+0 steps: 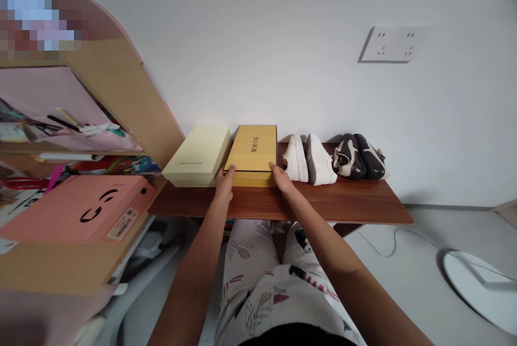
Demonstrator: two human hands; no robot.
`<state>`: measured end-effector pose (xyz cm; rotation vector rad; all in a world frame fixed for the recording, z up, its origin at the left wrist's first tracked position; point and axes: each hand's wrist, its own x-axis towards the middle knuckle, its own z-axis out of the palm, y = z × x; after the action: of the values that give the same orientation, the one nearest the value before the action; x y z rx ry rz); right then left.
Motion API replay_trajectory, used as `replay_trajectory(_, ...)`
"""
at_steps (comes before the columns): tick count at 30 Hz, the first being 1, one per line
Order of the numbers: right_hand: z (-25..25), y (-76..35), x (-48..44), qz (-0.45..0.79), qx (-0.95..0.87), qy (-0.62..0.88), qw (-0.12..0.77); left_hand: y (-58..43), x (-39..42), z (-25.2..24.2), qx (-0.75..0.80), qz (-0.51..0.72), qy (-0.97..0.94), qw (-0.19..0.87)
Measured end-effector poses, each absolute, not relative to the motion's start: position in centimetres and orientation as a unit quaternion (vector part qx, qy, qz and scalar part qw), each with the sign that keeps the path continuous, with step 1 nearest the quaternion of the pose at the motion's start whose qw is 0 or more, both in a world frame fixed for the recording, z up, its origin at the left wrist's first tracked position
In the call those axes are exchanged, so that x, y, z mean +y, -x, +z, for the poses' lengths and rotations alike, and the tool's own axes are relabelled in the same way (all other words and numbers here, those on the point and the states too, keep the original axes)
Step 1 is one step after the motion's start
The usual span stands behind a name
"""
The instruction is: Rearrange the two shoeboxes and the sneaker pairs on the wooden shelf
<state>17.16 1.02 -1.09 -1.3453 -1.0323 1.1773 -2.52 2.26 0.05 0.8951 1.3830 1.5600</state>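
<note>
A yellow box (254,148) with black lettering and dark lid edges rests on a brown wooden shelf (323,203). My left hand (225,182) grips its front left corner, thumb on top. At the front right corner, my right hand (280,176) holds the box the same way. The fingers under or behind the box sides are mostly hidden. A cream box (197,155) lies just left of the yellow one. To the right stand white shoes (319,160), then black and beige shoes (365,159).
A pink box (76,209) lies on a cluttered desk (52,265) at the left. Behind the shelf is a wall with a socket panel (388,44). A white round base (476,287) and a cable are on the floor at the right.
</note>
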Motion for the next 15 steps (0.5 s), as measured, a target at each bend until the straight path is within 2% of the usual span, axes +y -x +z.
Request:
replay_trajectory(5,-0.4,-17.1,0.0,0.47,-0.443,0.561,0.518,2.2,1.5,0.2,0.575,0.631,-0.392,0.343)
replay_trajectory(10,-1.5,-21.5,-3.7,0.387,-0.449,0.528,0.608,-0.1,-2.5,-0.2,0.599,0.641,-0.445,0.179)
replay_trajectory(12,-2.6,-24.9,-5.4,0.315,-0.416,0.546,0.655,-2.6,-4.4,-0.7,0.558,0.628,-0.51,0.185)
replay_trajectory(15,-4.0,-29.7,-6.7,0.183,-0.321,0.624,0.689,-7.8,-5.7,-1.9,0.481,0.556,-0.616,0.282)
